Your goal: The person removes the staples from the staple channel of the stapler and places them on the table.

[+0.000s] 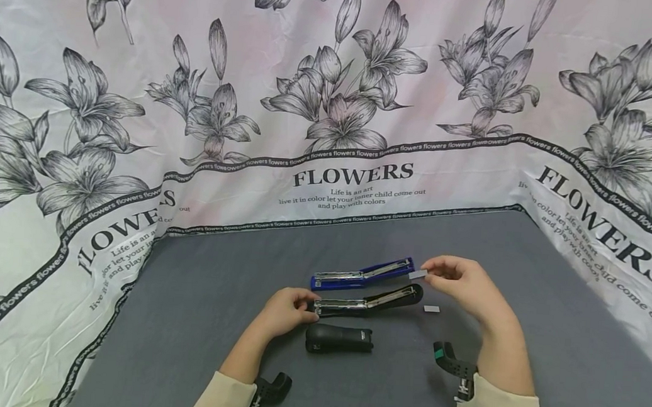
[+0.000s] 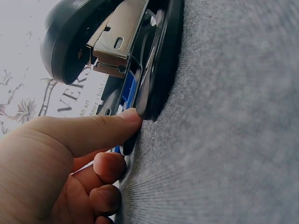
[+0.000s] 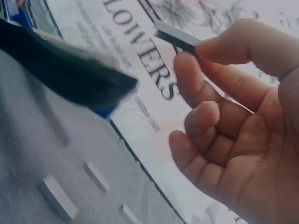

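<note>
My left hand (image 1: 287,312) pinches the left end of an opened black stapler (image 1: 347,306), whose metal magazine lies exposed. My right hand (image 1: 459,280) holds a short grey strip of staples (image 3: 176,36) between thumb and forefinger, beside the right end of an opened blue stapler (image 1: 361,275). The blue stapler lies just behind the opened black one. Nearest to me lies another black stapler (image 1: 339,340), folded together; its metal nose shows large in the left wrist view, close to the thumb. The other right fingers are loosely curled.
Another staple strip (image 1: 431,309) lies on the grey cloth (image 1: 213,271) right of the black staplers; the right wrist view shows three loose strips (image 3: 58,198). A flower-printed curtain (image 1: 355,186) hangs behind and along both sides. Black camera mounts (image 1: 453,364) stick out from the wrists.
</note>
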Demonstrator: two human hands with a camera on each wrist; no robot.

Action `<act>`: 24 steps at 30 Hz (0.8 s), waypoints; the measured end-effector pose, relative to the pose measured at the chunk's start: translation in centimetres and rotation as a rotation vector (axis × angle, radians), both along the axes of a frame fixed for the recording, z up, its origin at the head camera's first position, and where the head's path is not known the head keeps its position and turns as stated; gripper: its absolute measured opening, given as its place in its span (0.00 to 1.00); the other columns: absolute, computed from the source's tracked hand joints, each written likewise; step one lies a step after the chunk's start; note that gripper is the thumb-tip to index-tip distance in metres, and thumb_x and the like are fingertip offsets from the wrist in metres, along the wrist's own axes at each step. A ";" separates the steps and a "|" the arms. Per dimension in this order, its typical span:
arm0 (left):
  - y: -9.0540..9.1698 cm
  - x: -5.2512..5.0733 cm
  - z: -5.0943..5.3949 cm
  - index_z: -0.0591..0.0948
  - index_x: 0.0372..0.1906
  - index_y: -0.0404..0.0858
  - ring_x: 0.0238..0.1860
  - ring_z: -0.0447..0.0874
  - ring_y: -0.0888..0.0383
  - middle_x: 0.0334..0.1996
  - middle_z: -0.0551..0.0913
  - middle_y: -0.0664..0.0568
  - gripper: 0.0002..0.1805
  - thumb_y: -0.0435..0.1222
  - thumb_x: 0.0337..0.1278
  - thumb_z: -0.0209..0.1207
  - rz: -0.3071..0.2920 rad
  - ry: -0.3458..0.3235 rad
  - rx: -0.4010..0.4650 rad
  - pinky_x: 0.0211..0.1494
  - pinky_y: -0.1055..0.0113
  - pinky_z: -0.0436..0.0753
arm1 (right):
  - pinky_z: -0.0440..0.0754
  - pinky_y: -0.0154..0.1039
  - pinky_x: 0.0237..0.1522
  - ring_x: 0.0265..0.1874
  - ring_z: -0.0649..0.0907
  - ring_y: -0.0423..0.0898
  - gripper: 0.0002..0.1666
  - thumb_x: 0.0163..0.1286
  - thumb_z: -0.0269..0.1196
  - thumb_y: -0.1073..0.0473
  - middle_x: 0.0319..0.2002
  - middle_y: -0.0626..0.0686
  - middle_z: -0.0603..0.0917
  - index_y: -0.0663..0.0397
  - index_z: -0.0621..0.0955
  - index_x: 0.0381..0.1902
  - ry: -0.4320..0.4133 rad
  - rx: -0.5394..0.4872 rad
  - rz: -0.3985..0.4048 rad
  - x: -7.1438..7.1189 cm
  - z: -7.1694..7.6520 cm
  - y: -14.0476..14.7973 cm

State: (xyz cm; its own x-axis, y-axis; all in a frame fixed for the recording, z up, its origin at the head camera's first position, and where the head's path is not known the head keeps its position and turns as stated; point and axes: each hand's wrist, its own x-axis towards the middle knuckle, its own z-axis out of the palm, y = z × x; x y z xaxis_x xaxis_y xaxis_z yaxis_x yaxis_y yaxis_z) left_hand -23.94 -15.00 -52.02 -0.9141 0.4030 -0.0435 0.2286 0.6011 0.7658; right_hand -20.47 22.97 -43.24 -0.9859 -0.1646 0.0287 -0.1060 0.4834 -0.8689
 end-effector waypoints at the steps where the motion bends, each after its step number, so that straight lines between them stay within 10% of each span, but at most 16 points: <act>1: 0.0 0.0 0.0 0.87 0.55 0.43 0.16 0.60 0.62 0.14 0.66 0.59 0.18 0.36 0.59 0.71 0.000 0.000 -0.002 0.26 0.66 0.66 | 0.79 0.48 0.49 0.47 0.81 0.51 0.17 0.75 0.64 0.58 0.49 0.56 0.84 0.59 0.83 0.57 -0.001 0.015 0.002 0.1 -0.1 0.3; 24: 0.6 -0.6 0.7 0.87 0.55 0.43 0.16 0.61 0.62 0.15 0.66 0.60 0.19 0.36 0.58 0.72 -0.013 0.030 -0.033 0.28 0.66 0.67 | 0.75 0.63 0.53 0.55 0.79 0.66 0.18 0.72 0.63 0.58 0.54 0.67 0.83 0.65 0.84 0.54 -0.210 0.301 -0.017 0.9 -2.6 6.6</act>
State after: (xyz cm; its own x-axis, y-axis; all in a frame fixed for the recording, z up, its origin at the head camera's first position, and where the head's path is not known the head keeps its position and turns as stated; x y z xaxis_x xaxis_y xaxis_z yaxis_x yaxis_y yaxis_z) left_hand -24.49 -14.41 -51.33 -0.9099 0.4139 -0.0294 0.2592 0.6224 0.7385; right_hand -19.61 29.61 -45.84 -0.9677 -0.1186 -0.2224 0.0701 0.7207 -0.6897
